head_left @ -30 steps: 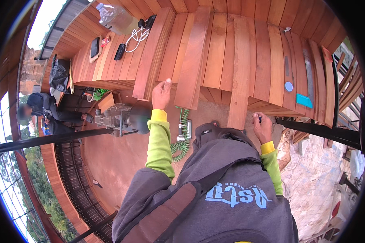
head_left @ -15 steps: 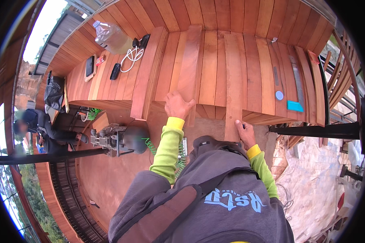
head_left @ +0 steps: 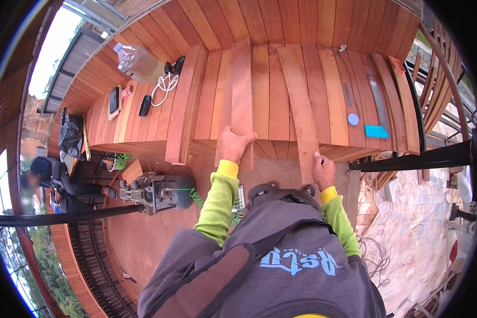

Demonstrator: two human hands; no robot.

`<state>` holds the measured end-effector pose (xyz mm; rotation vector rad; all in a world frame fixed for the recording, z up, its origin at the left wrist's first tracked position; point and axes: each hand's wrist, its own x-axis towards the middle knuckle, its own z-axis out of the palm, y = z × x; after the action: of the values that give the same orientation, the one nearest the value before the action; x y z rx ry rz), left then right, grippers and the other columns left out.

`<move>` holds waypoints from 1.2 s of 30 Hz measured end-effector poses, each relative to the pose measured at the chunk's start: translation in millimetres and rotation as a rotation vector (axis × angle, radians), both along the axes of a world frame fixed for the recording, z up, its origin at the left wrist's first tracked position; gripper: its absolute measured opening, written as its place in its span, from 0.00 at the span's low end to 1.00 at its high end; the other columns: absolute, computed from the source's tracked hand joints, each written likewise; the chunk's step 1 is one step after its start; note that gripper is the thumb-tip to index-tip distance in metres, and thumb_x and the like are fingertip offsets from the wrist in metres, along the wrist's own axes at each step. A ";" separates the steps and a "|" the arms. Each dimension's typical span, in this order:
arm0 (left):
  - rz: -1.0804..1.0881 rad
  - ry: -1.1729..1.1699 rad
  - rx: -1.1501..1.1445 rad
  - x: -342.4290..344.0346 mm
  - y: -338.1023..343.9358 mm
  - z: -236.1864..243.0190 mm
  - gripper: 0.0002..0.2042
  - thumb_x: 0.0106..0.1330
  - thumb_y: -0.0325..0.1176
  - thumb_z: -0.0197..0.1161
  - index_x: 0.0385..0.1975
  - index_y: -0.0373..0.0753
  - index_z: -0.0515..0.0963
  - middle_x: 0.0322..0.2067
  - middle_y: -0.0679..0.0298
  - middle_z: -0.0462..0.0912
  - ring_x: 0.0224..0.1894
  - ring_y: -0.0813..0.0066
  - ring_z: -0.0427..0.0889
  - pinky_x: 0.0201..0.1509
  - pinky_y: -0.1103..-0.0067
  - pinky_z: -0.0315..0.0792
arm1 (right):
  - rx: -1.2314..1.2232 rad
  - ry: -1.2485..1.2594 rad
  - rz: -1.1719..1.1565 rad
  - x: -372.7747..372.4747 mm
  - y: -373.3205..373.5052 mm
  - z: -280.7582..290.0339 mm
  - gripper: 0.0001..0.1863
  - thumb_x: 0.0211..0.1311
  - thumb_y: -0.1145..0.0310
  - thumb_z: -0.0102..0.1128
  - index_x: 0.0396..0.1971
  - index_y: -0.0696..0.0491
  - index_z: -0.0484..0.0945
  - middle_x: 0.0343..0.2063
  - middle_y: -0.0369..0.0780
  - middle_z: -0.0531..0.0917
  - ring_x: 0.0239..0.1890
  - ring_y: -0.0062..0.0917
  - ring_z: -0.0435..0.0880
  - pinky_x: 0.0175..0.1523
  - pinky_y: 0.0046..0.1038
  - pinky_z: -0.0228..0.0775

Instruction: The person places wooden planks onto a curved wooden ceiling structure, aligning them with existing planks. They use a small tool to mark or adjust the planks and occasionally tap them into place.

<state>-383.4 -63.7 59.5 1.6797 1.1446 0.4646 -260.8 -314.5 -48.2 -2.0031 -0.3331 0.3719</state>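
My left hand is closed round the near end of a reddish wooden board lying across the bench. My right hand is closed around a small dark object, too small to make out, beside the end of another board that juts over the bench's front edge. To the left, a stack of boards overhangs the same edge.
The curved plank bench bears a plastic jug, white cable, phone, blue disc and turquoise tool. Below are a compressor and green hose. A co-worker sits left. Black rails cross both sides.
My left hand has moved right from the left stack to the middle board and closed on it. My right hand moved left to the right-hand board, whose far end now sits further left.
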 end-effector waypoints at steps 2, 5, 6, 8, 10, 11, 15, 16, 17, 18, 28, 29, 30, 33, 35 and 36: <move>0.033 -0.058 -0.023 -2.0 -27.9 4.2 0.39 0.37 0.39 0.74 0.49 0.19 0.68 0.41 0.41 0.79 0.44 0.51 0.80 0.49 0.68 0.74 | -0.043 -0.063 -0.003 -1.3 -13.1 6.7 0.27 0.65 0.51 0.52 0.17 0.61 0.73 0.10 0.47 0.67 0.13 0.29 0.64 0.22 0.33 0.60; -0.007 0.086 0.185 0.4 -50.3 -25.1 0.41 0.37 0.41 0.74 0.50 0.20 0.66 0.43 0.40 0.78 0.46 0.50 0.79 0.52 0.67 0.72 | -0.005 -0.126 -0.053 -15.2 -41.7 14.6 0.26 0.64 0.51 0.53 0.18 0.60 0.74 0.12 0.49 0.69 0.14 0.32 0.65 0.23 0.35 0.61; -0.036 0.137 0.200 9.2 -60.6 -26.3 0.42 0.37 0.41 0.74 0.51 0.20 0.65 0.44 0.39 0.77 0.47 0.49 0.79 0.52 0.67 0.72 | -0.028 -0.154 -0.076 -15.9 -54.5 18.0 0.26 0.65 0.51 0.53 0.18 0.60 0.74 0.12 0.49 0.69 0.14 0.32 0.65 0.23 0.35 0.61; -0.092 0.247 0.237 32.0 -90.7 -3.4 0.43 0.37 0.42 0.74 0.52 0.20 0.64 0.44 0.38 0.77 0.48 0.48 0.78 0.53 0.66 0.71 | -0.070 -0.201 -0.116 -16.1 -75.4 34.8 0.25 0.65 0.52 0.53 0.19 0.60 0.74 0.12 0.49 0.69 0.14 0.32 0.66 0.23 0.35 0.61; -0.138 0.232 0.233 49.6 -105.4 -11.4 0.43 0.38 0.42 0.74 0.52 0.21 0.64 0.43 0.37 0.77 0.47 0.46 0.78 0.51 0.65 0.72 | -0.040 -0.225 -0.171 -14.7 -86.0 42.3 0.24 0.65 0.53 0.53 0.19 0.60 0.73 0.12 0.48 0.68 0.14 0.31 0.64 0.23 0.34 0.61; -0.156 0.231 0.210 57.6 -111.8 -12.8 0.42 0.38 0.42 0.74 0.52 0.21 0.64 0.42 0.37 0.77 0.47 0.46 0.78 0.51 0.65 0.72 | -0.024 -0.239 -0.199 -13.2 -90.3 44.9 0.24 0.65 0.54 0.53 0.19 0.60 0.73 0.12 0.48 0.68 0.15 0.30 0.64 0.23 0.33 0.61; -0.220 0.197 0.172 91.9 -140.6 -17.8 0.38 0.39 0.41 0.73 0.48 0.22 0.65 0.38 0.37 0.78 0.43 0.45 0.79 0.47 0.63 0.73 | 0.039 -0.228 -0.302 -4.5 -106.6 48.8 0.23 0.66 0.56 0.54 0.20 0.61 0.72 0.12 0.46 0.68 0.16 0.25 0.63 0.23 0.32 0.61; -0.235 0.185 0.169 99.5 -147.6 -19.6 0.38 0.39 0.41 0.73 0.47 0.22 0.65 0.38 0.37 0.78 0.42 0.45 0.79 0.47 0.63 0.73 | 0.018 -0.213 -0.300 -3.2 -111.4 49.8 0.23 0.66 0.56 0.54 0.20 0.61 0.72 0.12 0.46 0.68 0.17 0.23 0.63 0.23 0.32 0.61; -0.228 0.197 0.160 106.5 -153.6 -19.5 0.35 0.39 0.41 0.73 0.43 0.24 0.66 0.36 0.38 0.79 0.40 0.44 0.80 0.45 0.62 0.74 | -0.002 -0.198 -0.298 -2.1 -116.2 51.4 0.23 0.66 0.56 0.54 0.20 0.61 0.73 0.12 0.45 0.68 0.18 0.22 0.63 0.23 0.31 0.61; -0.237 0.199 0.135 112.6 -158.0 -19.8 0.36 0.39 0.40 0.73 0.45 0.23 0.66 0.38 0.38 0.78 0.42 0.44 0.79 0.47 0.63 0.73 | -0.023 -0.183 -0.294 -0.9 -120.6 52.3 0.23 0.66 0.56 0.54 0.21 0.62 0.73 0.12 0.45 0.68 0.18 0.21 0.63 0.23 0.31 0.60; -0.383 0.172 0.286 146.7 -175.3 -29.9 0.36 0.44 0.42 0.73 0.49 0.26 0.65 0.49 0.38 0.69 0.53 0.45 0.70 0.54 0.63 0.68 | 0.046 -0.131 -0.284 3.6 -124.1 47.5 0.23 0.66 0.56 0.54 0.21 0.62 0.74 0.11 0.39 0.66 0.19 0.18 0.62 0.23 0.28 0.59; -0.431 0.227 0.361 145.3 -176.2 -27.5 0.37 0.46 0.44 0.73 0.51 0.27 0.64 0.52 0.38 0.66 0.55 0.45 0.68 0.55 0.62 0.67 | 0.064 -0.143 -0.275 4.4 -124.4 45.3 0.23 0.66 0.55 0.54 0.21 0.62 0.74 0.11 0.39 0.67 0.19 0.18 0.63 0.23 0.28 0.59; -0.456 0.201 0.360 140.3 -174.3 -24.7 0.38 0.46 0.44 0.72 0.52 0.27 0.63 0.53 0.39 0.65 0.56 0.46 0.66 0.57 0.63 0.65 | 0.083 -0.153 -0.266 5.6 -124.0 43.8 0.24 0.66 0.55 0.54 0.21 0.62 0.74 0.12 0.38 0.68 0.19 0.17 0.63 0.23 0.28 0.59; -0.648 0.116 0.454 110.4 -168.4 -16.7 0.42 0.47 0.48 0.71 0.58 0.30 0.60 0.58 0.43 0.60 0.61 0.46 0.61 0.61 0.63 0.61 | 0.094 -0.060 -0.213 10.6 -130.5 46.7 0.23 0.66 0.55 0.54 0.23 0.63 0.75 0.13 0.35 0.70 0.20 0.16 0.63 0.24 0.26 0.59; -0.919 0.016 0.641 87.3 -171.1 -14.0 0.46 0.48 0.53 0.69 0.62 0.32 0.57 0.63 0.45 0.56 0.64 0.46 0.57 0.63 0.59 0.59 | 0.113 -0.053 -0.205 13.3 -129.1 54.5 0.23 0.67 0.55 0.54 0.24 0.63 0.76 0.13 0.34 0.70 0.20 0.15 0.64 0.24 0.25 0.60; -0.987 0.042 0.709 84.3 -176.0 -16.7 0.46 0.48 0.53 0.69 0.63 0.33 0.57 0.64 0.45 0.55 0.65 0.46 0.55 0.64 0.59 0.57 | 0.122 -0.050 -0.207 16.4 -127.8 56.7 0.23 0.67 0.55 0.54 0.25 0.63 0.77 0.14 0.33 0.71 0.21 0.15 0.64 0.24 0.24 0.60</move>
<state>-299.1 -239.7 42.8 2.6048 0.0341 0.1851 -244.4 -442.3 8.5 -1.9080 -0.1733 0.1670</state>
